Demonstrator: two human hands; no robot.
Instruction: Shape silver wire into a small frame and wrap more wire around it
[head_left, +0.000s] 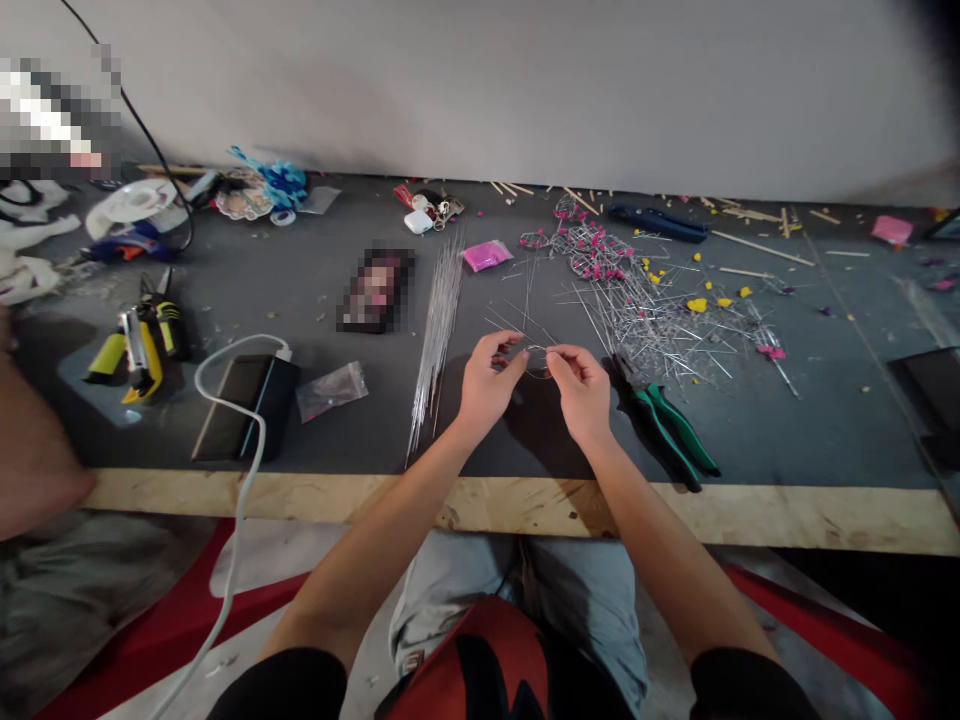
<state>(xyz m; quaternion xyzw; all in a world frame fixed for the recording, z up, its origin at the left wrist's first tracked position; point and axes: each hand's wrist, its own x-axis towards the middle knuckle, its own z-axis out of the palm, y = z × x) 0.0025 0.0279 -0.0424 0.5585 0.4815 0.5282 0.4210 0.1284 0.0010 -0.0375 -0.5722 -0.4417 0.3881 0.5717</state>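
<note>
A thin loop of wire (537, 374) spans the gap between my two hands, just above the grey tabletop. My left hand (491, 378) pinches one side of it between thumb and fingers, and my right hand (581, 388) grips the opposite side. To the left of my left hand lies a bundle of straight wires (437, 330). Beyond my right hand spreads a tangled heap of cut wires (660, 335). Pliers with green and black handles (667, 425) rest beside my right wrist, jaws toward the heap.
A power bank (247, 408) with a white cable, a small plastic bag (332, 390) and cutters (142, 350) lie on the left. Behind are a pink packet (487, 255), keys (435, 210) and a dark blue tool (658, 222). Another person's arm (34, 430) leans in at far left.
</note>
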